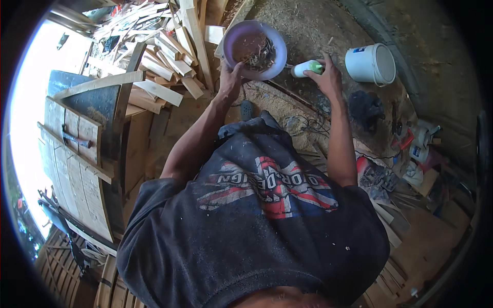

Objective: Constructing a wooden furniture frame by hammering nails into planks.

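My left hand [231,81] grips the near left rim of a round purple plastic basin [280,47]. Inside the basin lies a heap of dark and tan scraps [259,55], too small to name piece by piece. To the right of the basin, my right hand [329,78] closes its fingers around the green-topped end of a small white bottle [302,70]. The bottle lies sideways in the hand, its white end toward the basin. Both arms reach forward, away from my body.
Wood offcuts [167,64] are piled at the far left. A white bucket [362,64] is right of my right hand, with a crumpled black thing [365,110] below it. Dark cable [308,124] lies on the sawdust-strewn floor. A hammer [77,138] rests on planks [82,177] at left.
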### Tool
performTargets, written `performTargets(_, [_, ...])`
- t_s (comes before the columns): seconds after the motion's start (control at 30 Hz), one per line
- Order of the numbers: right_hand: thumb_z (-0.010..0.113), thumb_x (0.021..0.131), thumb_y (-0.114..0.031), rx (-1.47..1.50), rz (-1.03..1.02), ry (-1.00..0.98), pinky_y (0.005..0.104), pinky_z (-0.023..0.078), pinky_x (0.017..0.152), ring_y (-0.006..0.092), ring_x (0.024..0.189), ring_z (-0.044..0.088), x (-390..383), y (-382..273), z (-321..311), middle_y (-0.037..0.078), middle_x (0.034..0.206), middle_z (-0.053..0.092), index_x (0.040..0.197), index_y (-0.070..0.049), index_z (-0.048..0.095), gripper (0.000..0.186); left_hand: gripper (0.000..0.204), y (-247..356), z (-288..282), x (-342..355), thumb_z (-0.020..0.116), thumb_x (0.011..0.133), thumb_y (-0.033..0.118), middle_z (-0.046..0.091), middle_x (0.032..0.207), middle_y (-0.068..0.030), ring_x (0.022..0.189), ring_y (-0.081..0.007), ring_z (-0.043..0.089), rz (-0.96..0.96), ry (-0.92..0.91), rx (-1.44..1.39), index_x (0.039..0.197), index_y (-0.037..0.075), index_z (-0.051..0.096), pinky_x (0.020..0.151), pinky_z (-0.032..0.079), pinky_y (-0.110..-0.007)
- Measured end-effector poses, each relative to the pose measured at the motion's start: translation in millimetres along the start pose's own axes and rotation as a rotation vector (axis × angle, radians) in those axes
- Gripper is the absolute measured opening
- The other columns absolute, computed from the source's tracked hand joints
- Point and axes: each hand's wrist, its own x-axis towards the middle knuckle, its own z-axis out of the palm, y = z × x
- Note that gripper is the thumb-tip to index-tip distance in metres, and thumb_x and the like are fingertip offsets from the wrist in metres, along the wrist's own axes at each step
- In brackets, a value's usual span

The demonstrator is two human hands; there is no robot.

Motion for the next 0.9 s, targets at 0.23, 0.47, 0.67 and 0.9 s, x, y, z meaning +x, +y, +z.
performTargets(0.23, [0.084,0.077,-0.036,0.086,0.073,0.256,0.0464,0.053,0.092,0.037,0.111,0.067,-8.4,32.7,11.1,0.02,0.121,0.068,0.141,-0.008,0.051,0.077,0.045,15.7,50.2,-0.5,0.066,0.099,0.026,0.064,0.116,-0.0189,0.096,-0.0306,0.07,-0.298,0.222,0.332,0.133,-0.001,0.053,0.07,0.066,-0.038])
performTargets(0.47, [0.083,0.078,-0.035,-0.176,0.237,0.444,0.0485,0.052,0.095,0.0431,0.114,0.064,-1.6,124.2,-50.6,0.026,0.128,0.063,0.144,-0.005,0.045,0.082,0.039,-1.2,-46.6,-78.6,0.062,0.099,0.026,0.069,0.11,-0.0155,0.091,-0.0249,0.072,-0.437,0.236,0.24,0.124,-0.004,0.062,0.07,0.061,-0.034])
performTargets(0.67, [0.086,0.078,-0.034,-0.108,0.155,0.519,0.0469,0.045,0.104,0.0418,0.123,0.057,-1.5,163.3,-50.5,0.024,0.131,0.06,0.146,-0.002,0.041,0.088,0.055,-57.2,-127.2,-171.1,0.062,0.096,0.045,0.071,0.107,-0.0163,0.101,-0.0289,0.069,-0.666,-0.026,0.725,0.13,0.003,0.064,0.084,0.053,-0.039])
performTargets(0.9, [0.076,0.087,-0.015,0.028,-0.299,0.447,0.0422,0.051,0.086,0.03,0.094,0.066,49.2,54.6,-5.7,0.01,0.098,0.071,0.106,-0.007,0.071,0.021,0.071,-28.4,-123.8,-241.3,0.052,0.097,0.063,0.067,0.123,-0.0177,0.115,-0.0292,0.062,-0.599,-0.097,0.542,0.136,0.004,0.06,0.098,0.046,-0.038])
